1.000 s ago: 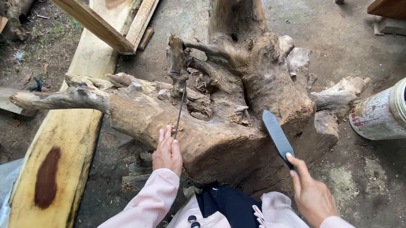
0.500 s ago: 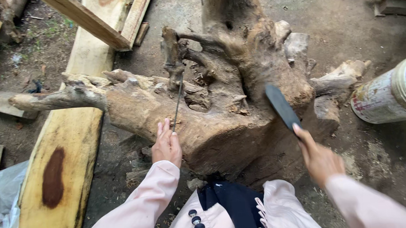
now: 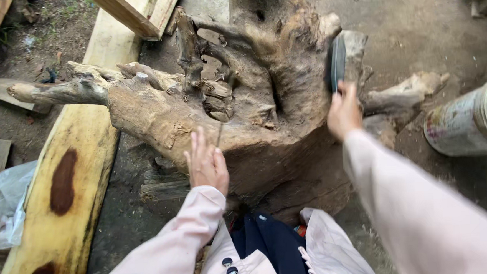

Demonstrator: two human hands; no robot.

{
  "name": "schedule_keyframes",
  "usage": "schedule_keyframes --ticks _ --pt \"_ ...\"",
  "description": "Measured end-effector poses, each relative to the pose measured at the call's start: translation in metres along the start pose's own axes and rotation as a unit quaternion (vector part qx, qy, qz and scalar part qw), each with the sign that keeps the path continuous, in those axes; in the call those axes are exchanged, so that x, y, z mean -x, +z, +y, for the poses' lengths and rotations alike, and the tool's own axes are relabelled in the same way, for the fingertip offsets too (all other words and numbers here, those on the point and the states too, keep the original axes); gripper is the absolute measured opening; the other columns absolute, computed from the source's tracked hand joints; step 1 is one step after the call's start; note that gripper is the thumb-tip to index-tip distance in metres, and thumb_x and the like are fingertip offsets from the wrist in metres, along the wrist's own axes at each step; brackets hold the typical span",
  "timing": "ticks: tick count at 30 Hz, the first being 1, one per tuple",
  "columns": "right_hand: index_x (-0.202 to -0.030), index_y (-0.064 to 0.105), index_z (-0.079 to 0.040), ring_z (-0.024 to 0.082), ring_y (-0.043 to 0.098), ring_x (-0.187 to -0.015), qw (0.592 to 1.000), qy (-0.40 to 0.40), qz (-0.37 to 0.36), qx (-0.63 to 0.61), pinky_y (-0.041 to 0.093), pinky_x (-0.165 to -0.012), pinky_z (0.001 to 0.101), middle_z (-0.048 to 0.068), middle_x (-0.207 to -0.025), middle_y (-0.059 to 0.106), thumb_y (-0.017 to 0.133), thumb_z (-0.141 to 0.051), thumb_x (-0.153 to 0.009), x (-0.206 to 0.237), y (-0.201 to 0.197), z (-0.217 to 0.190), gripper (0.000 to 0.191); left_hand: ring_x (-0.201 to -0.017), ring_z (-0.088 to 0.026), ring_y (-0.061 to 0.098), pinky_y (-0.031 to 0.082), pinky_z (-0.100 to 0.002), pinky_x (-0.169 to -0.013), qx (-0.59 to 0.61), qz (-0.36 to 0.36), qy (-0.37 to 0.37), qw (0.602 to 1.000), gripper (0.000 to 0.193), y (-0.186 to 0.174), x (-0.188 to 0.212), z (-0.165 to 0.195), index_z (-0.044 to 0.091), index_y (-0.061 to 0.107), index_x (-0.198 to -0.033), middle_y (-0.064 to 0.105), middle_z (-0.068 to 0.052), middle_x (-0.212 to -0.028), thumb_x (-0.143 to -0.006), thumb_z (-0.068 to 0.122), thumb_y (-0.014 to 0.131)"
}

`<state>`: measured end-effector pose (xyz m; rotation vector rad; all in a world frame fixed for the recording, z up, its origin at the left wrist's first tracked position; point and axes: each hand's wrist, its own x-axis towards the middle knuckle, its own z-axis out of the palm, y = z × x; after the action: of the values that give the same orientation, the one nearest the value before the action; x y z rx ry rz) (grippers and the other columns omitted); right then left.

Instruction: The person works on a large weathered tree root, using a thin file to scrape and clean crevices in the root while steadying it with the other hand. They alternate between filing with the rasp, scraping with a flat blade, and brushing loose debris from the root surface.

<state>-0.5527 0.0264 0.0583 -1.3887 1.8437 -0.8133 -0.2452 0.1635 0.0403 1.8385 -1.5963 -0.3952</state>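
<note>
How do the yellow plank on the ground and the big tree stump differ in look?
The yellow plank is flat, smooth and pale with dark brown patches; the tree stump is gnarled, rough and grey-brown. The plank lies flat and straight along the ground, while the stump stands bulky with roots jutting out sideways. Both are bare wood.

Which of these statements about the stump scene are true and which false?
1. The left hand rests on the big tree stump. True.
2. The right hand is empty. False: its grip holds a dark flat tool.
3. A yellowish plank lies left of the stump. True.
4. The paint-stained bucket stands on the stump. False: it lies on the ground to the right.
</note>
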Motion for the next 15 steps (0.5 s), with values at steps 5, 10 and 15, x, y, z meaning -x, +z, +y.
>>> schedule_keyframes --ticks 5,10,15 --pt "-0.144 0.044 -0.032 0.048 0.072 -0.086 0.984 0.102 -0.083 0.119 0.054 -0.076 0.0534 0.03 -0.089 0.072 0.044 -0.031 -0.105 0.119 -0.102 0.076 0.038 -0.156 -0.036 0.026 0.012 -0.061 -0.123 -0.04 -0.068 -0.031 0.996 0.027 0.057 0.019 0.073 0.001 0.064 -0.087 0.04 -0.016 -0.163 -0.098 0.02 0.049" --pt "-0.143 0.048 -0.028 0.038 0.066 -0.092 0.989 0.009 -0.102 0.107 0.052 -0.076 0.0499 0.026 -0.116 0.066 0.041 -0.025 -0.11 0.095 -0.176 0.092 0.035 -0.152 -0.037 0.027 0.007 -0.065 -0.12 -0.079 -0.046 -0.103 0.99 0.029 0.105 0.011 0.1 0.003 0.07 -0.104 0.04 -0.017 -0.159 -0.098 0.021 0.048" --pt "-0.144 0.044 -0.014 0.022 0.061 -0.079 0.997 0.014 -0.068 0.016 0.05 -0.071 0.0453 0.019 -0.114 0.063 0.042 -0.02 -0.11 -0.072 -0.158 0.071 0.034 -0.153 -0.034 0.027 0.006 -0.066 -0.122 -0.101 -0.067 -0.162 0.979 0.035 0.126 0.001 0.096 0.004 0.071 -0.114 0.043 -0.012 -0.158 -0.097 0.022 0.047"
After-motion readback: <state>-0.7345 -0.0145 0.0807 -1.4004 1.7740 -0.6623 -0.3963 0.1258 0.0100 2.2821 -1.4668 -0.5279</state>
